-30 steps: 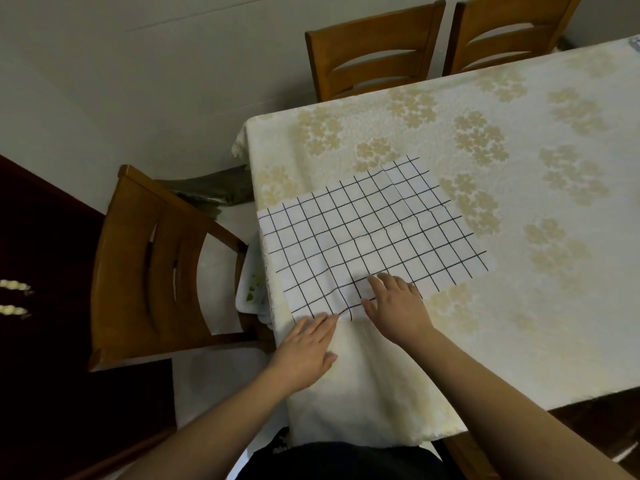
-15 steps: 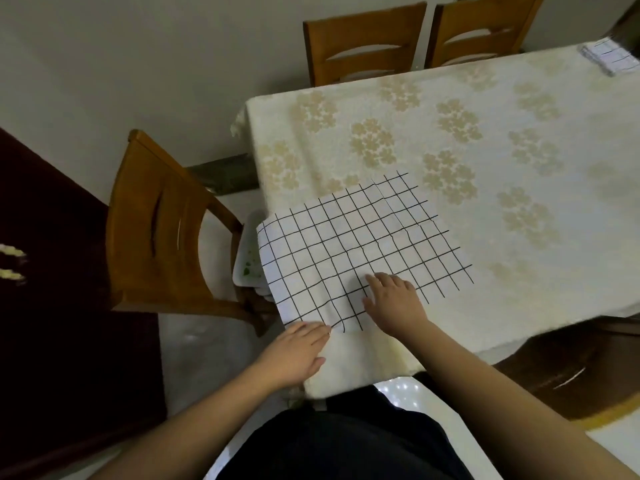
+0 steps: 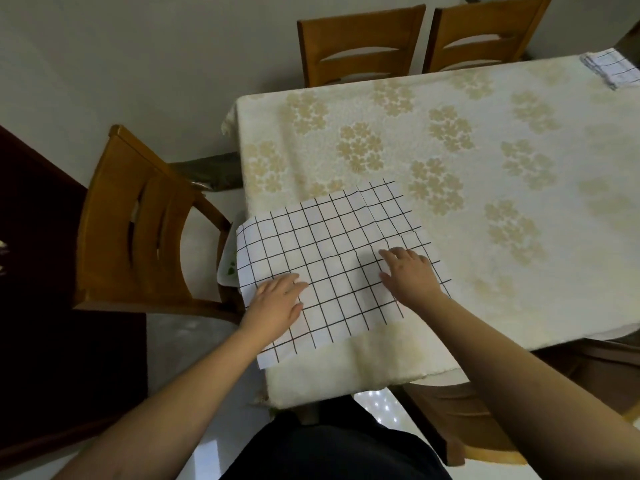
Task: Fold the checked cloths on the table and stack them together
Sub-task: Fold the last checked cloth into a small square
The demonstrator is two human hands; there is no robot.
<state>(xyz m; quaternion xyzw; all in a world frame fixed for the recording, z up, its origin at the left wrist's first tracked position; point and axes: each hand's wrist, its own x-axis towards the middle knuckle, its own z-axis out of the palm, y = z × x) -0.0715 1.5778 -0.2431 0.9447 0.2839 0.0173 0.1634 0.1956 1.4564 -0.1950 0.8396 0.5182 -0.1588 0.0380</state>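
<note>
A white cloth with a black grid (image 3: 332,251) lies spread flat at the near left corner of the table (image 3: 485,174); its near edge hangs slightly over the table's front edge. My left hand (image 3: 277,306) rests flat on the cloth's near left part, fingers together. On the cloth's right part lies my right hand (image 3: 408,271), palm down with fingers spread. A stack of folded checked cloths (image 3: 613,67) sits at the table's far right corner.
The table wears a cream cloth with gold flower prints. One wooden chair (image 3: 138,230) stands at the left end, two more (image 3: 363,46) at the far side. A dark cabinet (image 3: 31,271) is on the left. Another chair (image 3: 485,427) stands near my right arm.
Both hands have slid onto the cloth and the cloth has been pulled toward me, so its near edge now overhangs the table front. The camera view has shifted back.
</note>
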